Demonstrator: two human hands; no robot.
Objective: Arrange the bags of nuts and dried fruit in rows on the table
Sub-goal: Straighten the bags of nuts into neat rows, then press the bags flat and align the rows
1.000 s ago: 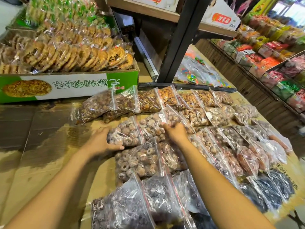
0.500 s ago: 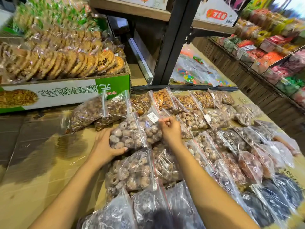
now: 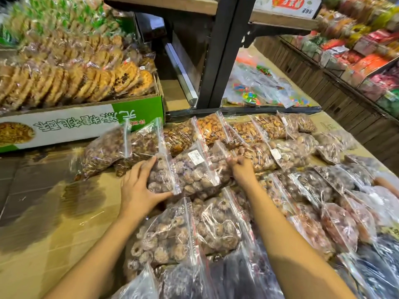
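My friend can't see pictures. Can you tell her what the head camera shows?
Two bare hands hold clear bags of dried fruit: the left hand grips one bag, the right hand pinches the labelled bag beside it. More bags lie in rows on the cardboard-covered table, near a green box of biscuits.

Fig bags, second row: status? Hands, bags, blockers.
Left hand gripping end bag. Right hand pinching labelled bag. Neighbouring bags crowd both sides.
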